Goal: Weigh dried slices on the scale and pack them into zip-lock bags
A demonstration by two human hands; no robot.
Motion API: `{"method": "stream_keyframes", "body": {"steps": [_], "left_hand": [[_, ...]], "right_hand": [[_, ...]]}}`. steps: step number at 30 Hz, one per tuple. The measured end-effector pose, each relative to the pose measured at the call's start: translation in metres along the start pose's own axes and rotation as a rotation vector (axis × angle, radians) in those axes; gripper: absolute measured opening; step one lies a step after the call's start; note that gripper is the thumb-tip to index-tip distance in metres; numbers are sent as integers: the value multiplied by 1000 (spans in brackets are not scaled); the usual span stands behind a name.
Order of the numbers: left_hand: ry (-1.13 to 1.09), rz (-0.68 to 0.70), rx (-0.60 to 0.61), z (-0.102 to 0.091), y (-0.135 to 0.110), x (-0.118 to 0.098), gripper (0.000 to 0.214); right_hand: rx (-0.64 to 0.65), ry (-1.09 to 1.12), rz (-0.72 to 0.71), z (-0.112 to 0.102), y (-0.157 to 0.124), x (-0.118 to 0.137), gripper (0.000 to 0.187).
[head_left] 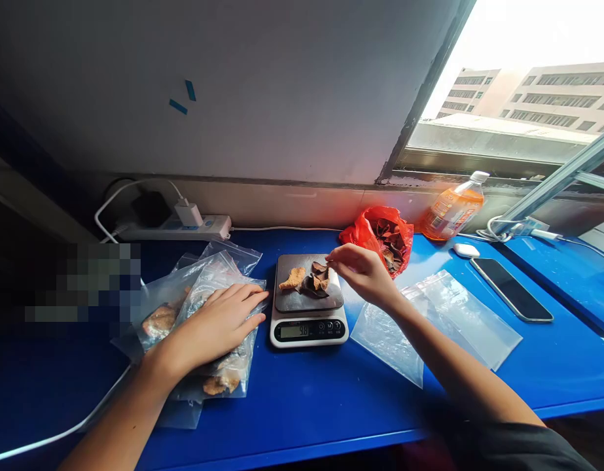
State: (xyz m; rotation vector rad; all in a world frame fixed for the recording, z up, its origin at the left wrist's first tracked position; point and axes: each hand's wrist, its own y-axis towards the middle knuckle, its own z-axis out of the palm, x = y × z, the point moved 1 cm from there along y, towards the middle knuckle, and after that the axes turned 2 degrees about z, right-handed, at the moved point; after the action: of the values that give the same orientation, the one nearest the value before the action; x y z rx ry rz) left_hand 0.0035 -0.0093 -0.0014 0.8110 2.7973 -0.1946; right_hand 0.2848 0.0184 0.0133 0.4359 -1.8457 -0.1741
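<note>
A small digital scale (308,326) stands on the blue table (331,399) with tan and dark brown dried pieces (311,280) on its steel platform. My right hand (363,271) hovers at the platform's right edge, fingers pinched together at the dark pieces; what they pinch is too small to name. My left hand (218,324) lies flat, fingers stretched out, on a pile of filled clear zip bags (203,294) left of the scale. A red plastic bag (386,234) full of dried pieces sits open behind my right hand.
Empty clear zip bags (449,320) lie under my right forearm. An orange drink bottle (453,210), a white mouse (466,250) and a phone (510,289) sit at the right. A power strip (178,227) with charger and white cable lines the back wall.
</note>
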Motion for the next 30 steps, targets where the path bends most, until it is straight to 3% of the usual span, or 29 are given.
{"method": "stream_keyframes", "body": {"steps": [6,15,19,22,26,28,30], "left_hand": [[13,22,-9,0,1,-2,45],[47,3,51,-5,3,-6,48],[36,8,34,-4,3,-5,50],[36,6,36,-3,3,-5,50],[48,8,49,-3,4,-4,49],[43,5,60,-4,3,-4,50],[31,3,63,-5,3,-4,50]], "right_hand": [[-208,-18,130,-16,-20,-19,20],[-247,-212,81,-15,-27,-13,17],[-407,-475,-8,-45,-24,-22,13],[-520,-606,95,-80,-13,-41,19],[-466,-796,177,-114,10,-51,34],[-389,-881,120,-118,15,-43,39],[-274,-925,57,-114,8,-34,34]]}}
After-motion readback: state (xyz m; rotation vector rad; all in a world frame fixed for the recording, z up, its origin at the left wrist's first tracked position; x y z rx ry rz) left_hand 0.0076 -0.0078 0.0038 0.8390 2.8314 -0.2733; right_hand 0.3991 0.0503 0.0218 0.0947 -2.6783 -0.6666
